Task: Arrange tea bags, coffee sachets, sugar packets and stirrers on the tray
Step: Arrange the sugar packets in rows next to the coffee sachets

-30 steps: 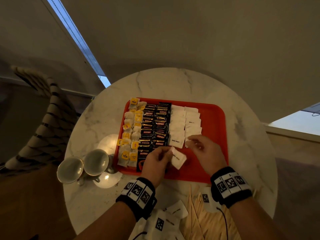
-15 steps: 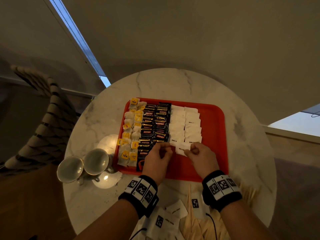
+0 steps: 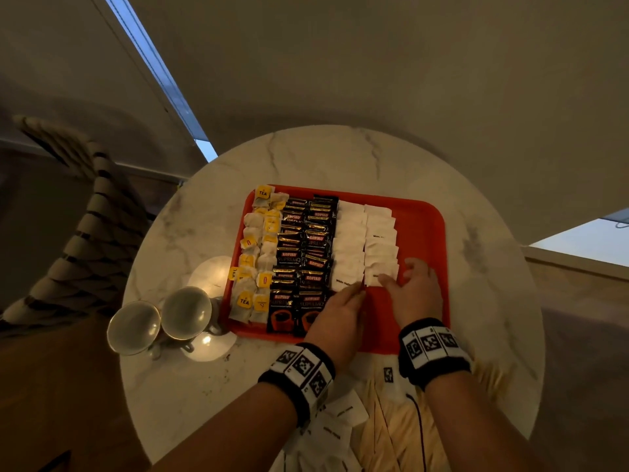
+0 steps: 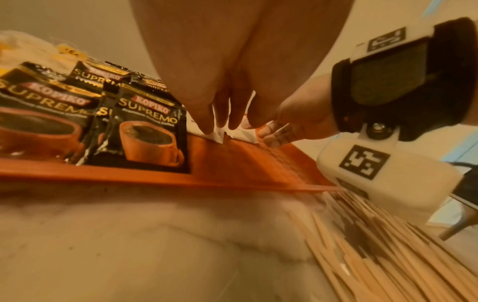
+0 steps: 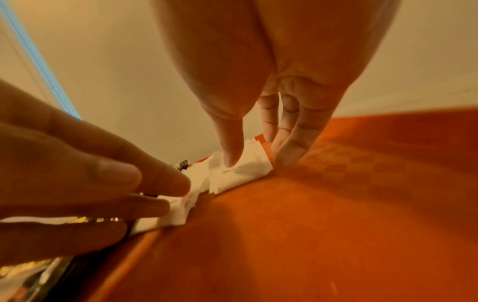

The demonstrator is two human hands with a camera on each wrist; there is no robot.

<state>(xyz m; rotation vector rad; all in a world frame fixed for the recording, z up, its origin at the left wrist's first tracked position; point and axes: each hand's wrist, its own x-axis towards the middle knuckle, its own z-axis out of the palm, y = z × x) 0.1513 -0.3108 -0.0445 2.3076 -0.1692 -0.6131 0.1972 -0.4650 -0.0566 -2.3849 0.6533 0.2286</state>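
A red tray holds tea bags on the left, black coffee sachets in the middle and two columns of white sugar packets to their right. My left hand lies with straight fingers on the nearest packet of the left column. My right hand touches the nearest packet of the right column, thumb on top and fingers against its right edge. Wooden stirrers lie on the table below my wrists.
Loose sugar packets lie by the stirrers at the table's near edge. Two cups on saucers stand left of the tray. A woven chair is beyond the table's left edge. The tray's right third is bare.
A second ago my left hand held a sugar packet over the tray's front. It now lies at the near end of the columns, and both hands have moved forward onto the packets.
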